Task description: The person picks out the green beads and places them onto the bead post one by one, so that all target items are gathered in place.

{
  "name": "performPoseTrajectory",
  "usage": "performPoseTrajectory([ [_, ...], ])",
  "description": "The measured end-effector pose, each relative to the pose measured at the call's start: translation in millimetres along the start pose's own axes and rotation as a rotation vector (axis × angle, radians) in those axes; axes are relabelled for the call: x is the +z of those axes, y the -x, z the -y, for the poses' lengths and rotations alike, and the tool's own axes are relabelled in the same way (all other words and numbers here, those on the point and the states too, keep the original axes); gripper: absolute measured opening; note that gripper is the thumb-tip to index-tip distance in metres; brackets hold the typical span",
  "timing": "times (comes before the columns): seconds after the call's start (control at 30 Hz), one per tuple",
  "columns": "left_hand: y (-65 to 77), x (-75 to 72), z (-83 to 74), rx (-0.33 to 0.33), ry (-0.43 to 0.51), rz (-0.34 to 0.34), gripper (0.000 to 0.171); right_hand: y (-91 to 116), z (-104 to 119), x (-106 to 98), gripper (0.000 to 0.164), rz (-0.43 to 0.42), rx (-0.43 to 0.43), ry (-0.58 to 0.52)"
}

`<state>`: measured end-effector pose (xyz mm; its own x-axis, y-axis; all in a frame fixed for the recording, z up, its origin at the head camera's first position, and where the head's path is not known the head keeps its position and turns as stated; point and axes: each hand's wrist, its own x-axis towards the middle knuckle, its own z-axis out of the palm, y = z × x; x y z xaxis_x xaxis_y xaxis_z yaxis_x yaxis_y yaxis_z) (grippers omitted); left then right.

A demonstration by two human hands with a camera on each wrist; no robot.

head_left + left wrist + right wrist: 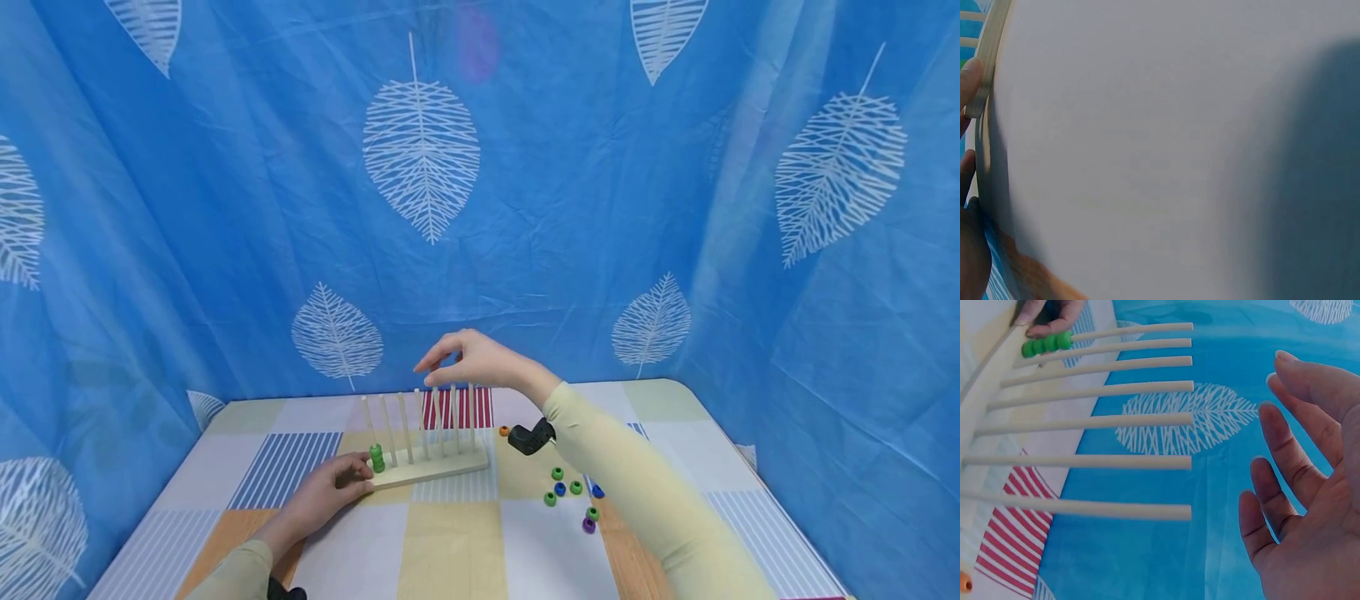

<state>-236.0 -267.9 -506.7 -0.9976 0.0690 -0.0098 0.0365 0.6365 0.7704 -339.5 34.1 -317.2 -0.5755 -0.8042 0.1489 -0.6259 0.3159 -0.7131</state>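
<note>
Your right sleeve [652,500] is crossing nearest the camera, right of the wooden peg rack [450,467]. Your right hand [480,358] is hovering over the rack's pegs [1091,507], fingers loosely bent and apart, holding nothing visible. Your left hand [330,492] is gripping the rack's left end, thumb and fingers clamped on the base [431,472]. Green beads [377,457] are sitting stacked on the rack's leftmost peg [369,421]; green, blue and purple loose beads [576,490] are lying right of the rack, an orange bead [504,434] being nearest it. The rack is probably feeling light and stiff, so you're best steadying it by the base, sparing the thin pegs sideways force. Loose beads are likely being hard, smooth, slightly slippery: pinch their sides.
</note>
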Motion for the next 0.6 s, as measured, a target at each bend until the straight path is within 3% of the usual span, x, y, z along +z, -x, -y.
performPoseTrajectory([
  [0.3,2.0,-1.0,-1.5,0.009,0.009,0.002,0.012,27,-6,-3,0.023,-0.005,0.033,0.044],
  [0.6,-0.4,0.8,0.9,-0.008,0.016,-0.004,0.011,57,-29,-3,0.022,-0.073,0.111,0.032],
])
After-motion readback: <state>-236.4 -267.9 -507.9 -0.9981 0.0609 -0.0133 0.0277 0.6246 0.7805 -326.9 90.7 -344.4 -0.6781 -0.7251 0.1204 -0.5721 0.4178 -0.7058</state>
